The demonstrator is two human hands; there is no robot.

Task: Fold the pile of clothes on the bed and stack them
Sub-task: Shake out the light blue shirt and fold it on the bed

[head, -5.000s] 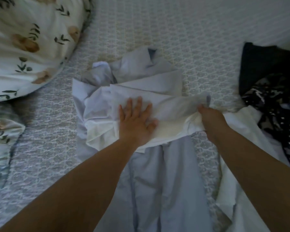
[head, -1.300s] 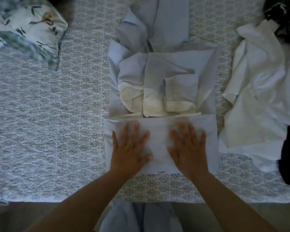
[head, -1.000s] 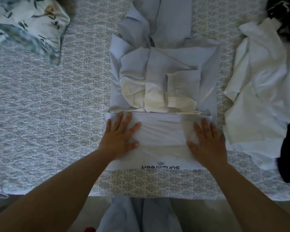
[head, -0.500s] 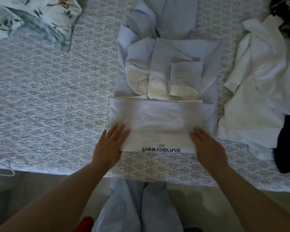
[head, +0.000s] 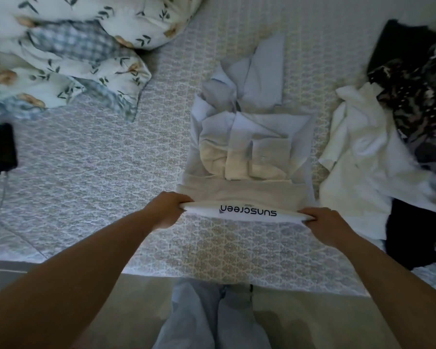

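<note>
Left hand (head: 170,207) and right hand (head: 324,224) pinch the near hem of the pale jacket (head: 247,147) on the bed (head: 91,172), beside a white shirt (head: 363,167).

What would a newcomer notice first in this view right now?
First, the two hands at centre: the left hand and right hand each grip an end of the pale shirt, lifting its near hem, where "sunscreen" is printed. Next, the unfolded white garment and dark clothes heaped on the right, then the floral pillows top left.
</note>
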